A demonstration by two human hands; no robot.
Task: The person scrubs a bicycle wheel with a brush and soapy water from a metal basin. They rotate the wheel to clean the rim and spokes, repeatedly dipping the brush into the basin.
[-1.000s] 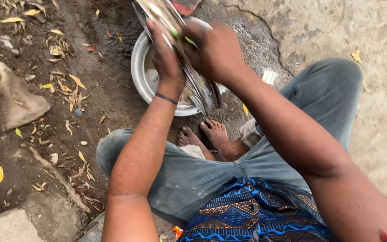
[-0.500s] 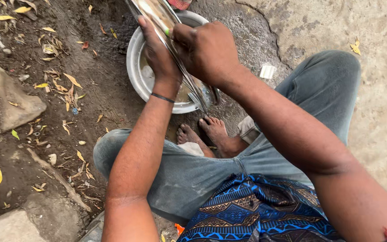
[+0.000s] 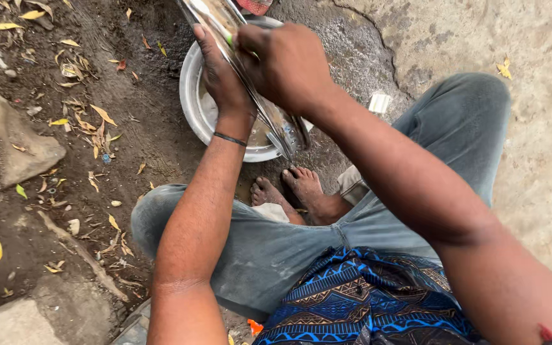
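Observation:
I squat on the ground over a round steel basin (image 3: 193,105) that holds cloudy water. My left hand (image 3: 222,80) holds a shiny steel plate (image 3: 209,19) on edge above the basin, palm against its back. My right hand (image 3: 285,64) presses on the plate's front face, fingers curled over something green that barely shows. The plate's lower rim (image 3: 285,140) dips toward the water. My bare feet (image 3: 292,188) rest just in front of the basin.
Wet dark soil with scattered dry yellow leaves (image 3: 100,121) lies to the left, with a grey stone (image 3: 14,140) and another stone (image 3: 7,322) at the bottom left. Cracked concrete (image 3: 531,160) spreads to the right. A small white scrap (image 3: 378,102) lies by my right knee.
My right hand has slid up along the plate's face, toward its top. The left hand keeps its hold, and the view has shifted slightly.

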